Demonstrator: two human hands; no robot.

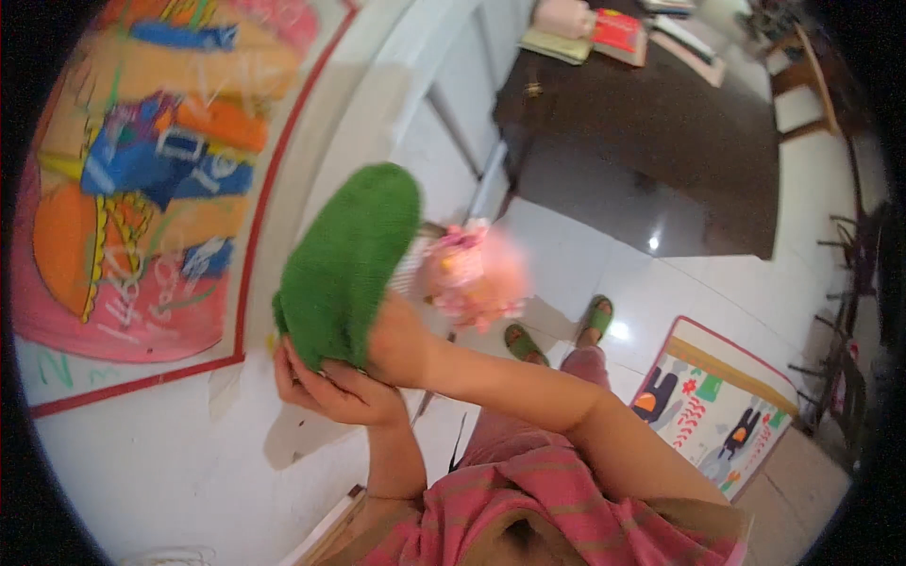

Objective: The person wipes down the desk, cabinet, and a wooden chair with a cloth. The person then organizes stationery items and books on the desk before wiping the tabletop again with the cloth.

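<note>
A green knitted item [350,265], rounded at its top like a hat, is held up before the white wall. My left hand [336,389] cups its lower end, with the fingers bent against the fabric. From the right, my right hand [400,343] reaches up to its lower edge. The knit covers the right fingers, and I cannot tell whether they are inside it or behind it. Just right of the item is a blurred cluster of pink flower-like decorations [471,276].
A framed colourful drawing with handwriting [163,191] covers the left wall. At the upper right stands a dark table [637,156] bearing books [616,32]. A patterned mat [715,410] lies on the tiled floor, right of my feet in green slippers [525,341].
</note>
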